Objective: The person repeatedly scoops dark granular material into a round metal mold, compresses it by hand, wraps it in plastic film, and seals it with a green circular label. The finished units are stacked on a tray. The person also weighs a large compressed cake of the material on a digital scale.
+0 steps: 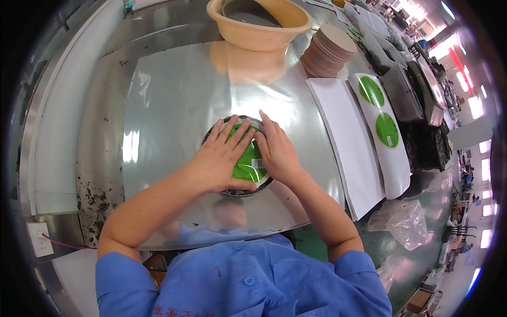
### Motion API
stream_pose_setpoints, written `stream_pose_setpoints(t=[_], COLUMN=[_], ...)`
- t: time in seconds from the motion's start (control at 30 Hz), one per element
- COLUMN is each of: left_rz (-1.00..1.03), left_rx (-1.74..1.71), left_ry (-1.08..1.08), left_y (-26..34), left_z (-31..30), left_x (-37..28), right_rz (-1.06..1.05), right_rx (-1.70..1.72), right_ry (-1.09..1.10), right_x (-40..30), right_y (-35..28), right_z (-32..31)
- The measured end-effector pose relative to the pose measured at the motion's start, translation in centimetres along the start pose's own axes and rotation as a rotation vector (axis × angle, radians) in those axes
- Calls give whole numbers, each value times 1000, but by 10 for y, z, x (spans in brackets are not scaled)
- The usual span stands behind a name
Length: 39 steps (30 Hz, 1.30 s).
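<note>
A round, dark-edged package (237, 193) lies on the shiny metal worktop in front of me. Its top carries a round green label (245, 169) with a barcode and writing. My left hand (223, 158) rests flat across the label, fingers spread, covering its left part. At the right side of the package, my right hand (279, 152) touches the label's edge with its fingers extended. Neither hand is closed around anything. Both palms hide parts of the package.
A yellow plastic basin (257, 37) with a grey bowl (249, 14) stands at the back. Right of it is a stack of round discs (328, 51). White sheets (348, 138) and a strip of green labels (386, 130) lie along the right edge. Dark crumbs (93, 210) dot the left side.
</note>
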<state>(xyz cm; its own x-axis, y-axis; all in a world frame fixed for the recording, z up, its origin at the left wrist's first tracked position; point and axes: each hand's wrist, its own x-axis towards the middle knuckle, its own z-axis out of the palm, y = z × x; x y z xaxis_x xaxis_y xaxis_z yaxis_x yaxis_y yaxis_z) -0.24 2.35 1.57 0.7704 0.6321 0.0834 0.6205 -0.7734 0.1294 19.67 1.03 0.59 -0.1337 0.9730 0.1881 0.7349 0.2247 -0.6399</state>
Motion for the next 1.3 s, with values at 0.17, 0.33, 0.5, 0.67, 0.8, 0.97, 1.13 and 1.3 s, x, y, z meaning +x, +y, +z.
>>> stream_pose_setpoints(t=[0.17, 0.33, 0.5, 0.67, 0.8, 0.97, 1.13, 1.3], left_rz=[-242, -650, -418, -481, -789, -748, -757, -610], left_rx=[-383, -1747, -1964, -2056, -1891, -615, -788, -734], left_ry=[457, 532, 441, 280, 417, 275, 248, 167], left_y=[-10, -1, 11, 19, -18, -75, -31, 26], left_z=[-3, 18, 2, -34, -11, 19, -19, -3], left_x=[-19, -38, -39, -36, -37, -108, -175, -205], right_rz=[-76, -267, -87, -317, -197, 164, -79, -182], right_rx=[54, 117, 410, 270, 244, 450, 427, 1716], right_ry=[59, 209, -202, -629, -496, -887, -1054, -150], right_x=[-6, -33, -22, 4, 11, 8, 87, 166], right_y=[3, 18, 5, -43, -51, -43, -43, -104], right_z=[-2, -8, -64, -127, -155, -128, -107, -165])
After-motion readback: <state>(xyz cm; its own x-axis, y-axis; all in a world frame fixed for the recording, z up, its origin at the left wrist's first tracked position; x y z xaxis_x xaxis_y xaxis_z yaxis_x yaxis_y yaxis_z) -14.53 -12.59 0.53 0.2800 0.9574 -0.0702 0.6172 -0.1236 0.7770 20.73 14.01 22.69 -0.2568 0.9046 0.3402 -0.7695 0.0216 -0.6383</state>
